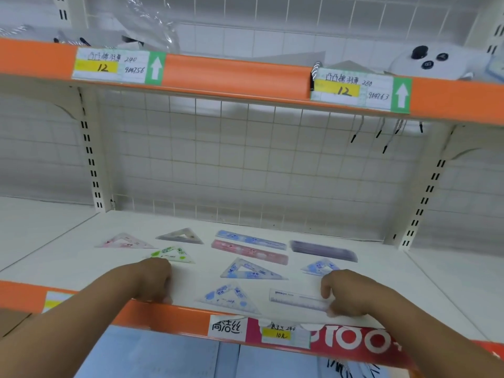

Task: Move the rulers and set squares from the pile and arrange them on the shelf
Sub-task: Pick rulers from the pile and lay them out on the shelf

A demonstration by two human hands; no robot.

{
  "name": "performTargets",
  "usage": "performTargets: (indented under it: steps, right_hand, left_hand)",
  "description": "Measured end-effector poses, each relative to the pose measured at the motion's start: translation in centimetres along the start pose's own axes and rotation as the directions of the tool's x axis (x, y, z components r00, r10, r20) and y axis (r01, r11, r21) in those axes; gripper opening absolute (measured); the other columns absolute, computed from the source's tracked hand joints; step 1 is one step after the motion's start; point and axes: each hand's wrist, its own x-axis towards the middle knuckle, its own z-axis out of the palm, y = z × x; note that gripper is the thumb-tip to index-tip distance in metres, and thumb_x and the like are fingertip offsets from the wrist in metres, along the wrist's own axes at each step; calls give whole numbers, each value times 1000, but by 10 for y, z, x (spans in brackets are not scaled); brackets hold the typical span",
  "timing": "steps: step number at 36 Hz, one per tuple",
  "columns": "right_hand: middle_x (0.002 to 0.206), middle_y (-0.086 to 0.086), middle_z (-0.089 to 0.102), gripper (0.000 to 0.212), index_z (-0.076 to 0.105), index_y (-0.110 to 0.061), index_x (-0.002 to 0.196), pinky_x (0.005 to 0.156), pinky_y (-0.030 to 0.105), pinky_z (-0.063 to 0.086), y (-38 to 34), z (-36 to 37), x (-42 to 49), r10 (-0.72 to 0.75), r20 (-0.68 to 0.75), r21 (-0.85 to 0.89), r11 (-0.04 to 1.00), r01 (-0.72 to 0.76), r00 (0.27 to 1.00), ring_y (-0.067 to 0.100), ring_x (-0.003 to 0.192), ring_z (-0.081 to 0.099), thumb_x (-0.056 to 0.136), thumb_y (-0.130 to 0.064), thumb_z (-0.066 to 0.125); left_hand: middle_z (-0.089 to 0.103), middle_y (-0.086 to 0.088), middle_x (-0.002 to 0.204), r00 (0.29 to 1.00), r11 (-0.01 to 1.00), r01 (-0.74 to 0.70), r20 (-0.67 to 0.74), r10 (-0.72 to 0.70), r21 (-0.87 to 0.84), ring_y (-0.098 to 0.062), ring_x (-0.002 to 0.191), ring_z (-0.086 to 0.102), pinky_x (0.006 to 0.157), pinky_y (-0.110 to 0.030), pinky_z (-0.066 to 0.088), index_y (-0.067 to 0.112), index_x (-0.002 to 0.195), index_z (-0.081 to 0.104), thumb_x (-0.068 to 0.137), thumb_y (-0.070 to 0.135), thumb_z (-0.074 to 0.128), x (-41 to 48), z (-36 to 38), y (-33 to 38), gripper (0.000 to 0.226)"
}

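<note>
One view only is supplied, taken by a wide-angle camera worn on the person's head; the lens is directed forward and somewhat downward; a white metal shelf board [207,271] is looked down upon at a slant from just in front of its orange front edge strip [174,313], which is seen low in the frame; a white wire-grid back panel [245,165] is faced squarely beyond; an upper orange-edged shelf [234,75] is caught across the top; the left hand [151,281] and the right hand [347,294], by which a clear plastic ruler [297,298] is pinched, are seen at close range, with the forearms at the bottom corners; straight lines are bowed near the margins.
</note>
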Motion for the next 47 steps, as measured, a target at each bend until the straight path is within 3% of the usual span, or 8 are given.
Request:
performTargets:
  steps: [7,10,12,18,24,37,41,47]
  right_hand:
    - [103,-9,48,23,51,-33,100,81,24,42,1,3,0,2,-14,41,999,-2,1000,12,93,49,85,-33,68]
    - [103,-9,49,22,49,-33,98,79,24,41,1,4,0,-6,-19,37,999,6,1000,12,93,48,86,-32,66]
    - [102,-8,50,20,48,-30,98,76,24,40,1,5,0,-15,-23,24,1000,16,1000,13,92,48,87,-29,64]
    - [100,-5,48,17,45,-27,101,61,17,31,-1,6,-2,-71,-79,-32,997,69,994,14,89,45,90,-20,56]
    - [125,-1,55,41,53,-27,130,79,23,38,-3,6,-4,-97,-91,-110,990,87,991,18,112,53,91,-14,52]
    - [102,7,55,23,60,-11,110,58,21,32,-6,-2,-11,-195,14,-299,935,190,981,17,85,43,90,-10,49]
    - [103,12,54,25,59,-8,113,51,16,22,-9,-2,-12,-203,34,-332,921,202,979,17,84,40,91,-7,48]
    - [85,4,43,25,57,-8,114,51,16,21,-10,-2,-11,-233,27,-357,906,227,972,18,83,39,90,-7,49]
  left_hand:
    - [62,-5,117,1000,995,7,29,-10,95,-19,108,59,86,-24,45,11,114,60,86,40,63,-2,-7,13,41]
    - [60,-2,101,999,989,-9,44,3,145,-16,91,56,80,-25,45,19,81,54,87,36,63,0,-6,15,20]
    - [54,0,95,999,985,-15,49,7,171,-15,85,51,76,-24,42,22,68,42,86,35,63,0,-7,16,30]
    - [51,1,97,996,978,-34,90,15,207,-15,86,48,75,-22,39,17,82,48,89,34,60,1,-10,22,22]
    - [55,-1,101,998,979,-23,68,10,205,-15,87,48,78,-24,42,8,118,59,89,32,61,0,-11,24,38]
    - [51,1,93,994,964,-7,106,-22,268,-15,85,49,72,-22,38,17,90,50,90,28,59,6,-8,22,15]
    - [47,5,76,993,956,4,108,-37,294,-15,82,50,70,-22,38,20,67,41,90,25,58,5,-10,24,28]
    - [53,1,87,992,958,1,121,-37,286,-15,82,50,70,-22,38,17,78,48,90,23,59,4,-11,25,17]
